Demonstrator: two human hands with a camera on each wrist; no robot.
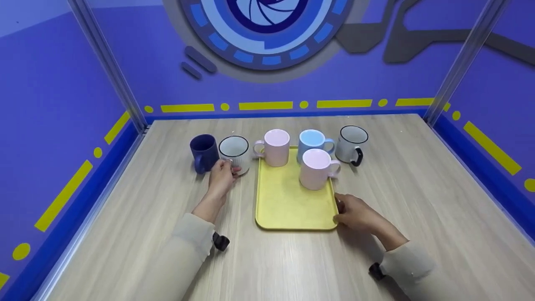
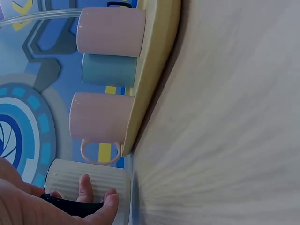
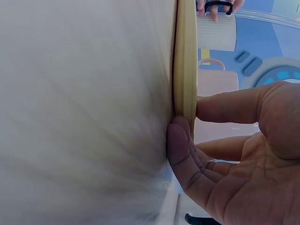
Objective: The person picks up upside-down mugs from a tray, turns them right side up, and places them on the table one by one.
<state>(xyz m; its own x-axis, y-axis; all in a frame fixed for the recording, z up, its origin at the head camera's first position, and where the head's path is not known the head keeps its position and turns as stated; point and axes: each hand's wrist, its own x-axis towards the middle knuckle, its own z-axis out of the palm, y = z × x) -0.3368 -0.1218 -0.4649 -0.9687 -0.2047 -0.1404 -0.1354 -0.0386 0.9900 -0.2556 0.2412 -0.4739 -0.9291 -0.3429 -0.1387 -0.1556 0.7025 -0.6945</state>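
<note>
My left hand point(image 1: 221, 179) grips the black handle point(image 2: 70, 206) of a white ribbed mug point(image 1: 241, 162) with a dark rim, left of a yellow tray point(image 1: 288, 209). The mug is upright, at table level. At the tray's right edge, near its front corner, my right hand point(image 1: 359, 213) pinches the rim, thumb on one side and fingers curled below in the right wrist view. Two pink mugs, one at the back left point(image 1: 277, 150) and one at the right point(image 1: 314, 173), stand on the tray. Behind the right one is a light blue mug point(image 1: 304, 151), partly hidden.
A dark blue mug point(image 1: 209, 156) stands just left of the white mug. Right of the tray is another white mug point(image 1: 347, 149) with a black handle. Blue printed walls point(image 1: 267, 94) enclose the wooden table point(image 1: 418, 179) at the back and sides.
</note>
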